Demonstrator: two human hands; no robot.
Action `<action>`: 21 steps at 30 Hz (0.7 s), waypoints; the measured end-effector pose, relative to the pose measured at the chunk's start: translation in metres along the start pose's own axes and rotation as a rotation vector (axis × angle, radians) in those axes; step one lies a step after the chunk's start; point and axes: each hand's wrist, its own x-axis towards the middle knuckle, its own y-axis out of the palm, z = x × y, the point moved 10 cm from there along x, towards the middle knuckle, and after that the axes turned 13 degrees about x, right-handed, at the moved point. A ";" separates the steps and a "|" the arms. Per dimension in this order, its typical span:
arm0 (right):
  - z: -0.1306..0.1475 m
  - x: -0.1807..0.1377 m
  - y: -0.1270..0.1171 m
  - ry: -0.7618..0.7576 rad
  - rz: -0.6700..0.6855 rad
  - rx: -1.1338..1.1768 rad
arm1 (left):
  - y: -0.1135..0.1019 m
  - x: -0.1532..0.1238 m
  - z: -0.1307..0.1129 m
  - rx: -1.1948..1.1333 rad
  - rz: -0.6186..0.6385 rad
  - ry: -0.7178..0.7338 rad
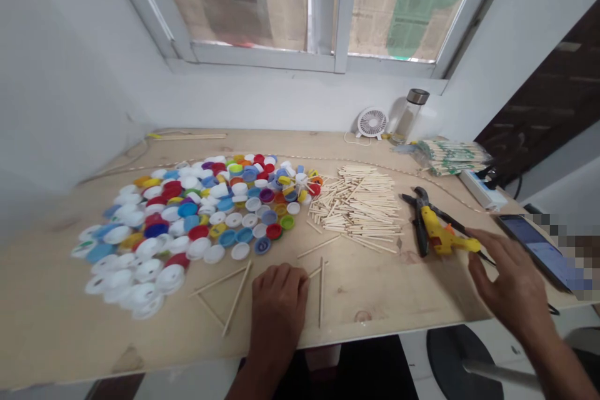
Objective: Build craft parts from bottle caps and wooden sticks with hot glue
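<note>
On the wooden surface (389,294), the wide spread of bottle caps (187,209) and the heap of sticks (365,200) beside it lie mostly loose, so I judge that much work is left. The right hand (510,281) has its thumb and fingers apart at the end of the yellow glue gun (435,234), right of the heap, while the left hand (280,300) is curled down and I cannot tell if it holds something. Just left of it three sticks make a triangle (237,298), and just right some sticks, partly hidden, seem an unfinished figure (321,294).
</note>
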 end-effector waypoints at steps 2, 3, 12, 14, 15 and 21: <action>0.040 -0.007 0.012 0.045 0.004 0.225 | -0.001 -0.001 0.001 0.004 0.001 -0.014; 0.064 -0.010 0.027 0.048 0.074 0.330 | -0.001 -0.001 0.001 0.006 0.002 -0.019; 0.190 0.002 0.114 0.050 0.296 0.417 | -0.005 -0.005 0.002 -0.015 -0.043 -0.105; 0.199 0.005 0.119 0.028 0.293 0.367 | -0.005 -0.005 0.003 -0.020 -0.041 -0.109; 0.202 0.005 0.121 0.023 0.300 0.345 | -0.003 -0.005 0.003 -0.027 -0.026 -0.100; 0.208 0.002 0.127 0.030 0.314 0.307 | -0.003 -0.004 0.003 -0.068 0.033 -0.090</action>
